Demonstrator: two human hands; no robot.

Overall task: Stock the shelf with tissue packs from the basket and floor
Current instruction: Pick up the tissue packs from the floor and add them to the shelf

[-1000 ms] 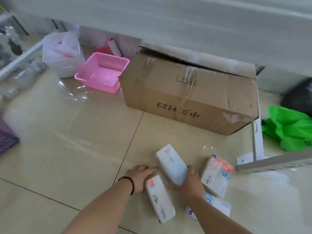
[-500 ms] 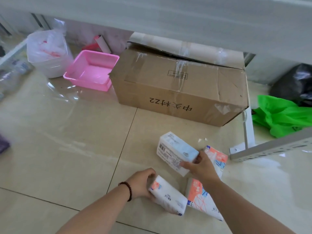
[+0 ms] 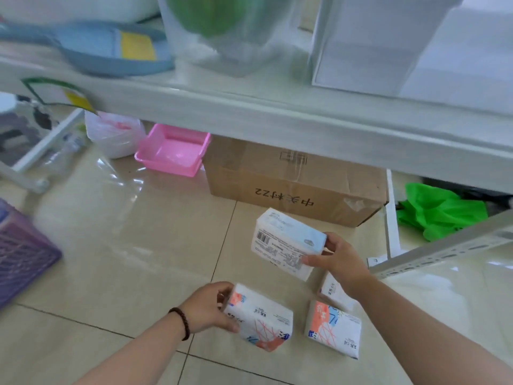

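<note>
Pink tray [image 3: 173, 152], purple basket [image 3: 22, 251], green bag [image 3: 438, 211], brown box [image 3: 294, 179].

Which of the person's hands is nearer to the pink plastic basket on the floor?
Left. The left hand, gripping an orange-patterned tissue pack, lies below the pink plastic basket; the right hand, holding a blue-topped tissue pack, sits farther right.

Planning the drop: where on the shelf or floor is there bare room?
Shelf: crowded by the blue dustpan, clear tub and white bin; only its front strip is bare. Floor: open tiles between the purple basket and cardboard box.
</note>
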